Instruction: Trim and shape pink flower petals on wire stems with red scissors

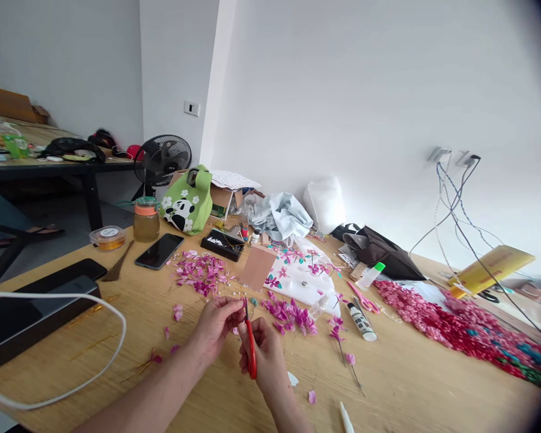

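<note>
My right hand [265, 355] is closed round red-handled scissors [251, 349], blades pointing up toward my left hand. My left hand [216, 322] pinches something small and thin at its fingertips, right at the scissor tips; I cannot make out what it is. Both hands hover over the wooden table [415, 385] near its front edge. Loose pink petals [201, 272] lie in a heap behind my left hand. Another heap of magenta flowers [291, 314] lies just right of the scissors. Single petals are scattered round my hands.
A black box [31, 307] with a white cable [94, 300] sits at left. A phone [158, 250], a jar [146, 219], a wire spool [108, 237] and a green panda bag [187, 204] stand behind. A white board [304, 276], pink scissors [364, 297], a glue tube [361, 322] and a long red bead garland [455, 325] lie at right.
</note>
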`<state>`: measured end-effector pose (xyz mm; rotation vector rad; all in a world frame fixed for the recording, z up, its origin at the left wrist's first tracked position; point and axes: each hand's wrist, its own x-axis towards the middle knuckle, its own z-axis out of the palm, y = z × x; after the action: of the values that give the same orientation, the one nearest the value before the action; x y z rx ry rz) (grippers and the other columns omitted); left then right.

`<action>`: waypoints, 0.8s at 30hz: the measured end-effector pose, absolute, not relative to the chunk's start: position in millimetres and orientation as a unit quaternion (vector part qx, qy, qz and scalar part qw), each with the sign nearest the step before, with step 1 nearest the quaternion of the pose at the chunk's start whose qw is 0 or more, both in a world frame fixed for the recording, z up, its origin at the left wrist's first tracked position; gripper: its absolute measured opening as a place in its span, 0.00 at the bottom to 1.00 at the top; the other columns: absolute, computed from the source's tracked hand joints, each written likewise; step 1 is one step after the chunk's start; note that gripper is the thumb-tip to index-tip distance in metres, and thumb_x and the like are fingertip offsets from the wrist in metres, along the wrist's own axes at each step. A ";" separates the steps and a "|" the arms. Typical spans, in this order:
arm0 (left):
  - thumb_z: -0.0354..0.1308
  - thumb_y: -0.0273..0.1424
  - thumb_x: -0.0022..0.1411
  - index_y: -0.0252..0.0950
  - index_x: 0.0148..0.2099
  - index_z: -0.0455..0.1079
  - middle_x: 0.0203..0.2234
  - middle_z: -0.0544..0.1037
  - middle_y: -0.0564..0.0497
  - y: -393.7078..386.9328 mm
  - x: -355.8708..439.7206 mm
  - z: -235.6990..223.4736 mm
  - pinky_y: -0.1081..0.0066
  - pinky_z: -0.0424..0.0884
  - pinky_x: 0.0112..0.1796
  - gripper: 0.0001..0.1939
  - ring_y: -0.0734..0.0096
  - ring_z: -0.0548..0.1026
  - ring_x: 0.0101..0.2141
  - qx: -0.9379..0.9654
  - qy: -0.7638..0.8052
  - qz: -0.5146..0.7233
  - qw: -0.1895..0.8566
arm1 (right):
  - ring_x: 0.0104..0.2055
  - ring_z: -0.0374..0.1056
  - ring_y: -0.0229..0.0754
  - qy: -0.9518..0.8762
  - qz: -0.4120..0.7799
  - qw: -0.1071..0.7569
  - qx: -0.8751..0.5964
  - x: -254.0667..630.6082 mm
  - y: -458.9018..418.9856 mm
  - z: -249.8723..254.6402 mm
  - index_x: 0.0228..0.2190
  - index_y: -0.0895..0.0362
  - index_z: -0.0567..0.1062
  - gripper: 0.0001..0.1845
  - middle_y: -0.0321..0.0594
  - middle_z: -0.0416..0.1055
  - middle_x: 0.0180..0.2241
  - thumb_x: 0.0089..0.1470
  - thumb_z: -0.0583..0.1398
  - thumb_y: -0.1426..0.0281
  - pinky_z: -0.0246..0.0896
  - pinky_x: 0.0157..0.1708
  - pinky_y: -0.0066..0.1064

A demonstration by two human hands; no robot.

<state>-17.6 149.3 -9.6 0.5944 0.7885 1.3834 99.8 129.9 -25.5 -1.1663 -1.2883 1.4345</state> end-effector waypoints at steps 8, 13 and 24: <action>0.67 0.31 0.44 0.33 0.20 0.70 0.17 0.72 0.53 149.0 -16.7 -9.8 0.73 0.65 0.28 0.10 0.74 0.69 0.22 0.262 0.350 0.620 0.651 | 0.11 0.57 0.28 -0.519 0.569 0.428 -0.473 99.6 129.5 -24.3 0.25 0.56 0.59 0.30 0.26 0.61 0.15 0.44 0.62 0.43 0.50 0.08 0.17; 0.66 0.31 0.45 0.33 0.20 0.70 0.17 0.72 0.53 148.6 -16.8 -9.7 0.73 0.65 0.28 0.10 0.73 0.70 0.22 0.263 0.351 0.620 0.651 | 0.10 0.56 0.28 -0.525 0.563 0.431 -0.471 99.8 129.8 -25.8 0.25 0.56 0.59 0.29 0.26 0.61 0.15 0.45 0.62 0.44 0.49 0.08 0.17; 0.68 0.31 0.42 0.32 0.21 0.71 0.16 0.72 0.53 151.3 -20.6 -8.2 0.75 0.65 0.25 0.09 0.74 0.71 0.22 0.253 0.359 0.607 0.662 | 0.11 0.56 0.29 -0.547 0.545 0.413 -0.483 103.3 131.7 -25.8 0.25 0.56 0.60 0.30 0.26 0.59 0.15 0.45 0.61 0.43 0.49 0.08 0.18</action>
<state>-20.6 151.3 -8.2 0.5731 0.8117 1.3721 103.3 131.7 -25.8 -1.2150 -1.3742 1.3710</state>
